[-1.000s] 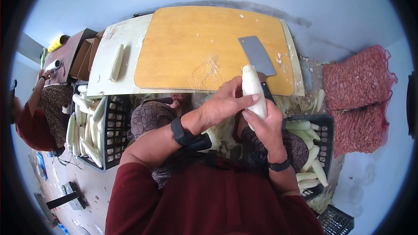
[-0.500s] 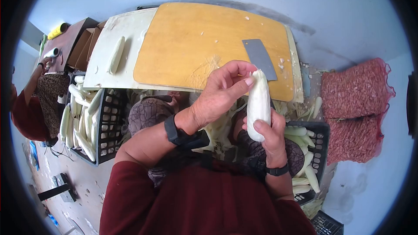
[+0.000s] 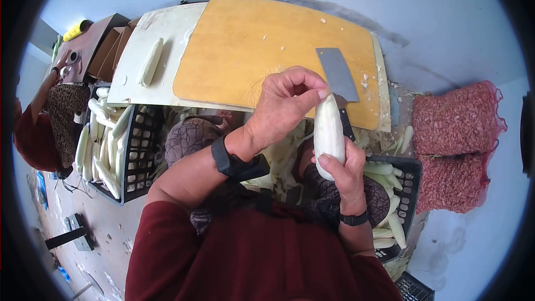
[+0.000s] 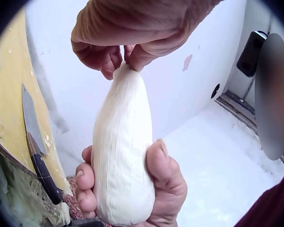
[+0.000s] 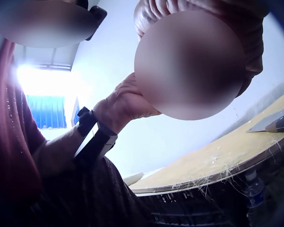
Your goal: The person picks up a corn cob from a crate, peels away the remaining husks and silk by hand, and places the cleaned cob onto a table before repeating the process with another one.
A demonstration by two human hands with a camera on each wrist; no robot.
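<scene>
A pale ear of corn [image 3: 329, 134] in its thin inner husk stands nearly upright, narrow end up, between both hands. Around its thick lower part curls my right hand [image 3: 348, 175], thumb across the front. The thumb and fingers of my left hand [image 3: 287, 95] pinch the tip. In the left wrist view, the ear [image 4: 125, 156] shows smooth lengthwise husk lines. Beyond the hands, a cleaver [image 3: 339, 75] lies on the yellow board [image 3: 239, 44], its dark handle over the near edge. A blurred patch covers the held ear in the right wrist view.
Another ear [image 3: 151, 62] lies on the pale board at left. Black crates of corn stand at left [image 3: 146, 159] and right [image 3: 411, 189]. Red mesh sacks [image 3: 451, 122] sit at far right. A second person [image 3: 42, 134] works at a table at far left.
My left hand has moved from the side of the ear up to its tip. The right hand has shifted lower on the ear, which is now more in view.
</scene>
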